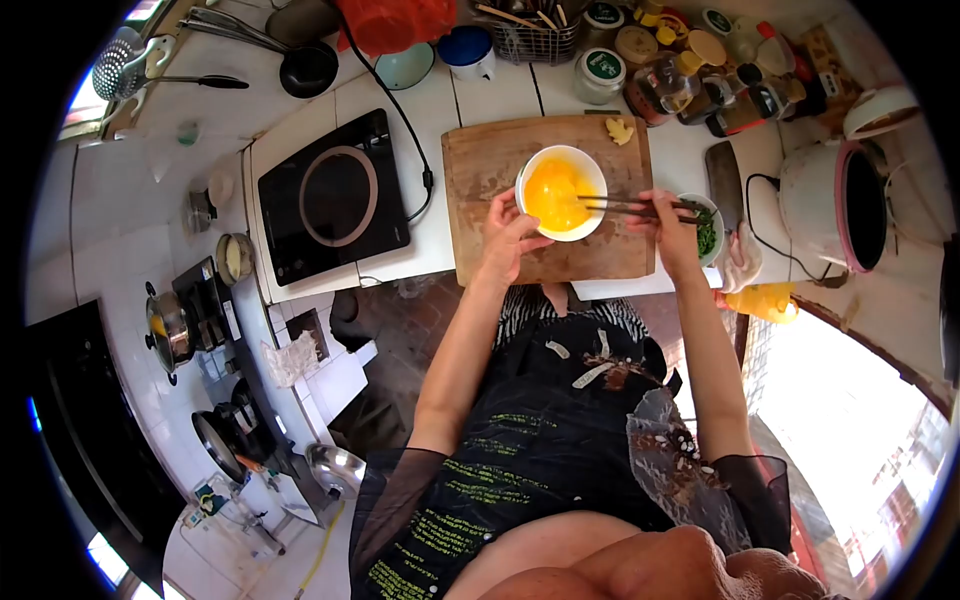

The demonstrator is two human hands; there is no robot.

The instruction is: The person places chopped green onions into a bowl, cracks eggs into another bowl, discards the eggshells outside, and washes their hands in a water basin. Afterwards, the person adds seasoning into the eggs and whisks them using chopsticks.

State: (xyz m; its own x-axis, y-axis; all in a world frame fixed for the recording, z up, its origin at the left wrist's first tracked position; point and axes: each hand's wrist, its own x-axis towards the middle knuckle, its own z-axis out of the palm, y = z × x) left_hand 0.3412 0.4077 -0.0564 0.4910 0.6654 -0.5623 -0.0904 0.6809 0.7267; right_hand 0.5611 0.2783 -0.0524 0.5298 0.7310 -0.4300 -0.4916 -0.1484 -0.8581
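A white bowl [526,172] of yellow beaten egg [556,192] is over the wooden cutting board [480,240]. My left hand [508,240] grips the bowl's near left rim, thumb and fingers closed on it. In my right hand [664,222] is a pair of dark chopsticks [618,205], whose tips dip into the egg. Just beyond that hand, a bowl of chopped greens [708,232] stands at the board's right, partly hidden by the hand. A piece of ginger [619,131] lies on the board's far right corner.
Left of the board sits a black induction cooktop [335,198], its cord running alongside. A cleaver [724,180] lies to the right, near a rice cooker [830,205]. Jars [600,76] and sauce bottles [665,88] line the back. A blue-lidded mug [467,55] stands behind the board.
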